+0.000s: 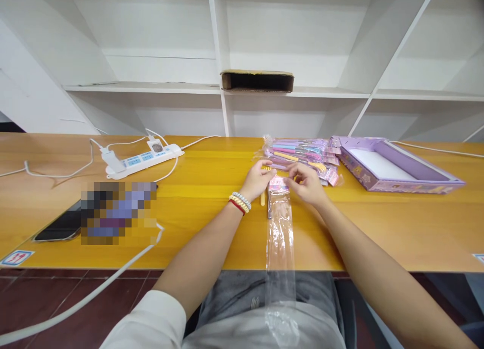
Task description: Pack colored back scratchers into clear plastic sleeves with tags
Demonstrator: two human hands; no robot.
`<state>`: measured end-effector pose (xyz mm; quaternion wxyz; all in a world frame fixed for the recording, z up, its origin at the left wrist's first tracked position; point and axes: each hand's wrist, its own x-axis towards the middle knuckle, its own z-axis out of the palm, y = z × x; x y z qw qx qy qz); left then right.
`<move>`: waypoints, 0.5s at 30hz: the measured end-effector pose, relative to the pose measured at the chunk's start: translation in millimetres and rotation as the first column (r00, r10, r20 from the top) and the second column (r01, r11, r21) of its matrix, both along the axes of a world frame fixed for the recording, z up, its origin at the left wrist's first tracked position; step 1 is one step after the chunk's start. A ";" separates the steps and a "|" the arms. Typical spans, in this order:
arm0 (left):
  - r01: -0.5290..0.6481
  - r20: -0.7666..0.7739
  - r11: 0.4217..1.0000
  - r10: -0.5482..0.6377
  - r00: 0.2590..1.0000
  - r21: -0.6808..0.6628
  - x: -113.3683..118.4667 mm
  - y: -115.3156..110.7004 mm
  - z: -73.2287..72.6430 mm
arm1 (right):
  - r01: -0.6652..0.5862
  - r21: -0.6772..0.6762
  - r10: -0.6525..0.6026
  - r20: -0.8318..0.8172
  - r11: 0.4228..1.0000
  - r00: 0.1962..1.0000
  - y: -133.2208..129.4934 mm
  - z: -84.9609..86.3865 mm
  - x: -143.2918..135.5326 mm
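Observation:
A long clear plastic bag (280, 228) with a pink printed card (279, 183) at its far end runs toward me over the table's front edge and onto my lap. My left hand (257, 181) pinches its upper left side, wrist banded with bracelets. At the upper right side, my right hand (305, 183) closes thumb and forefinger on the bag. A yellow stick-shaped handle (262, 198) lies beneath my left hand, its far part covered. Just beyond both hands is a pile of colourful slim items in clear packets (302, 150).
A purple open box (408, 186) stands right of the pile. To the left are a white power strip (145, 161) with cables, a black phone (60, 223) and a pixelated patch. White shelving behind holds a cardboard box (257, 72). A thick white cable (113, 277) crosses the lower left.

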<state>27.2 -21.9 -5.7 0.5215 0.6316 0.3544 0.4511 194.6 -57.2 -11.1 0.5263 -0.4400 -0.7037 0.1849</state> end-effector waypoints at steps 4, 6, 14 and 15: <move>-0.041 -0.011 0.999 0.041 0.999 0.023 -0.5 0.1 -0.5 | -0.053 0.046 0.043 0.203 0.998 0.978 -2.0 4.6 0.4; -0.035 -0.021 0.999 0.036 0.999 0.040 -0.9 0.7 -1.4 | -0.060 0.052 0.047 0.229 0.997 0.972 -1.0 4.0 0.6; -0.022 -0.028 0.993 0.025 0.999 0.115 -1.2 1.4 -4.1 | -0.024 0.025 0.016 0.279 0.999 0.960 3.5 0.0 3.3; -0.021 -0.022 0.993 0.023 0.999 0.114 -0.9 1.1 -4.0 | -0.032 0.026 0.024 0.275 0.999 0.961 3.6 0.4 3.4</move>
